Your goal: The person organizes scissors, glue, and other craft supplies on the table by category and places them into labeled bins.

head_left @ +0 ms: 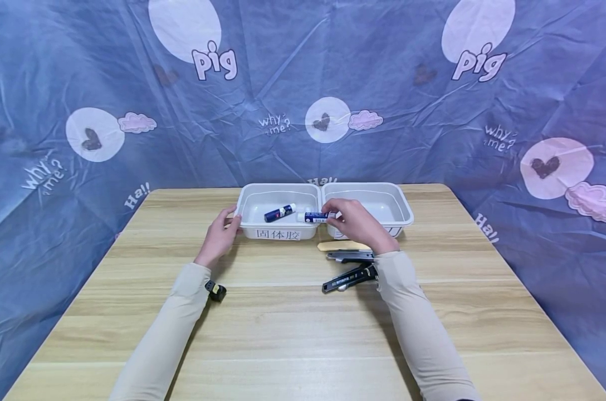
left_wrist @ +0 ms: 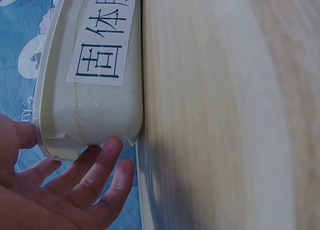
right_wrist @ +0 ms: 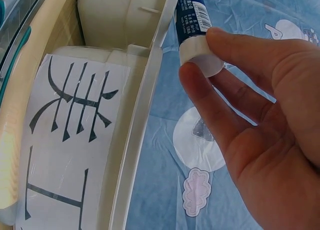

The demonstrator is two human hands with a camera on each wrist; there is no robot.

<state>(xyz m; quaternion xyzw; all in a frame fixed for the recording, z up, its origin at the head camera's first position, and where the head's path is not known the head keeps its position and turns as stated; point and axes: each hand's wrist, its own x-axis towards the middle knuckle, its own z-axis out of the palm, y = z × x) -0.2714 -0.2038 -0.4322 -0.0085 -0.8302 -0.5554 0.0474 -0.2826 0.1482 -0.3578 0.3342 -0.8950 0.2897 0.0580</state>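
Observation:
My right hand (head_left: 355,220) pinches a blue glue stick (head_left: 313,217) by its white end between thumb and fingertips. The stick lies level over the facing rims of two white plastic boxes and reaches over the left one. Inside the left box (head_left: 279,195), a second blue glue stick (head_left: 280,213) rests at a slant. My left hand (head_left: 220,234) holds that box at its left end, thumb (left_wrist: 26,135) at the rim and fingers beneath it along the wall. A paper label (left_wrist: 102,38) with Chinese characters is on the box's front.
The right white box (head_left: 378,192) stands beside the left one, its labelled front (right_wrist: 75,115) partly behind my right hand. Several box cutters, including a black one (head_left: 348,279) and a grey one (head_left: 350,256), lie before it with a yellow-handled piece (head_left: 343,245). A blue printed cloth (head_left: 303,67) hangs behind.

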